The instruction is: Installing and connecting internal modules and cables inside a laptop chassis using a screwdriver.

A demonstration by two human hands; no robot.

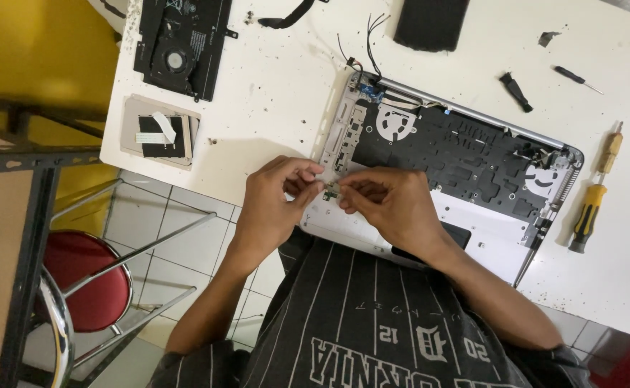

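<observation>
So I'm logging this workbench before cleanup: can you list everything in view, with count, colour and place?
Laptop base: 1, silver with black inside, opened, table centre-right.
Small part: 1, greenish, pinched between both hands.
Fan board: 1, black, table top left.
Touchpad: 1, grey and black with white ribbon, table left.
Black pad: 1, top edge.
Strap: 1, black, top centre.
Screwdrivers: 3; yellow-black and tan at right, thin black upper right.
Black tool: 1, upper right.
Table: 1, white.
Stool: 1, red seat, chrome frame, lower left.
Rack: 1, dark metal, left.
Left hand: on the part.
Right hand: on the part.
</observation>
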